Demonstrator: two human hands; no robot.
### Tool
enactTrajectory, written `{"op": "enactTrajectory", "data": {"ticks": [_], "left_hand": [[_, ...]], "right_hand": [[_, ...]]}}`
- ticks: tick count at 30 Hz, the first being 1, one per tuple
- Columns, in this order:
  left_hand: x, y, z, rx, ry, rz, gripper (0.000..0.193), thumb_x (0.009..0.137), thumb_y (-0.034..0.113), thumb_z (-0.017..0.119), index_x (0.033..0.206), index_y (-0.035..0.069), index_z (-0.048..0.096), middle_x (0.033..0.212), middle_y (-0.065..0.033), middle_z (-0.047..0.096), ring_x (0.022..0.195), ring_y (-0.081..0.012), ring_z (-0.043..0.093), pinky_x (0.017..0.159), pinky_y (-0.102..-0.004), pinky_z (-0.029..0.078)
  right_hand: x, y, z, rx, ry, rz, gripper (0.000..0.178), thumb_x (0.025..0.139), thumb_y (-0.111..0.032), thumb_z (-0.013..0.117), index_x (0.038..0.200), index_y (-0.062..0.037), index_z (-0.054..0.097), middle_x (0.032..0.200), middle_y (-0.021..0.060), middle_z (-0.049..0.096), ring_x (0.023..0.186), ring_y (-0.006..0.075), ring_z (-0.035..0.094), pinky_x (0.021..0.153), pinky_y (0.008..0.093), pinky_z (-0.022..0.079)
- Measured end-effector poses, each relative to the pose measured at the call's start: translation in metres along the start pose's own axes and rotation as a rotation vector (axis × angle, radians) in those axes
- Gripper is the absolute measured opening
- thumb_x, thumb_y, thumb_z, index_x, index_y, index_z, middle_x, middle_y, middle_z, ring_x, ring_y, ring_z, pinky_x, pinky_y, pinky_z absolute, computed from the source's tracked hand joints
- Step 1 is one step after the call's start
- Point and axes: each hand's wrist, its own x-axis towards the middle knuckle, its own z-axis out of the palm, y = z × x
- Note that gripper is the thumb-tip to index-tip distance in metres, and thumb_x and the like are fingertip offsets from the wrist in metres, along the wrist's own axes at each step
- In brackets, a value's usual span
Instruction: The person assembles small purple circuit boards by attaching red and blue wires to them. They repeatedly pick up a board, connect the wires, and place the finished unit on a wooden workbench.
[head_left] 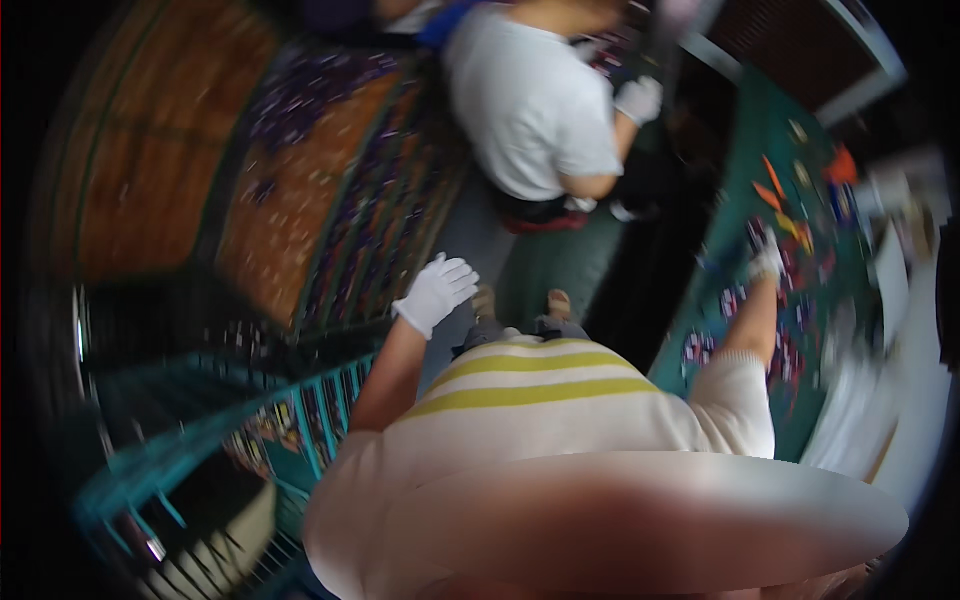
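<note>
My left hand (437,293), in a white glove, hangs in the air at my left side with its fingers stretched out and nothing in it. My right hand (768,258), also gloved in white, reaches over a green-topped table (690,345) on the right. At its fingertips is a small dark piece with pale marks (757,232). Blur hides whether the fingers grip it or only touch it. Around that hand lie several purple, red and white small pieces (787,355). Orange and yellow tools (770,195) lie farther up the table.
A co-worker in a white shirt (530,100) and white gloves sits ahead. Wooden boards (290,215) with rows of small purple pieces stand at the left. Near left is a teal metal rack (200,440). Clear plastic (850,400) and white papers (893,280) edge the table's right side.
</note>
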Motion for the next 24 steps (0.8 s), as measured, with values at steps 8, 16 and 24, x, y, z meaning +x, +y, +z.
{"op": "enactTrajectory", "data": {"ticks": [8, 16, 24], "left_hand": [[-0.061, -0.091, 0.007, -0.06, 0.041, -0.303, 0.025, 0.089, 0.028, 0.05, 0.107, 0.021, 0.066, 0.119, 0.0016, 0.06, 0.121, -0.0178, 0.048, 0.105, -0.0413, 0.033], [-0.1, -0.241, -0.173, 0.575, -0.003, -1.353, 0.017, 0.087, 0.021, 0.055, 0.097, 0.014, 0.066, 0.09, -0.0079, 0.064, 0.09, -0.0228, 0.062, 0.079, -0.0353, 0.049], [-0.15, -0.44, -0.256, 0.259, 1.113, -1.226, 0.023, 0.085, 0.023, 0.061, 0.102, 0.008, 0.065, 0.1, -0.0196, 0.064, 0.093, -0.0347, 0.063, 0.078, -0.0411, 0.051]], "right_hand": [[0.019, -0.007, -0.015, -0.633, 0.534, -0.007, 0.073, 0.079, -0.062, 0.06, 0.116, 0.0008, 0.062, 0.128, 0.0182, 0.055, 0.113, 0.0305, 0.054, 0.088, 0.0422, 0.048], [-0.102, 0.052, 0.033, -0.549, 1.339, -0.647, 0.039, 0.073, -0.039, 0.072, 0.102, -0.0129, 0.066, 0.114, 0.0118, 0.06, 0.099, 0.0327, 0.058, 0.084, 0.0441, 0.05], [-0.197, 0.201, 0.144, -2.774, -0.461, -0.5, 0.027, 0.092, -0.018, 0.048, 0.113, -0.0056, 0.059, 0.113, 0.0061, 0.063, 0.104, 0.0188, 0.06, 0.088, 0.0308, 0.047]]}}
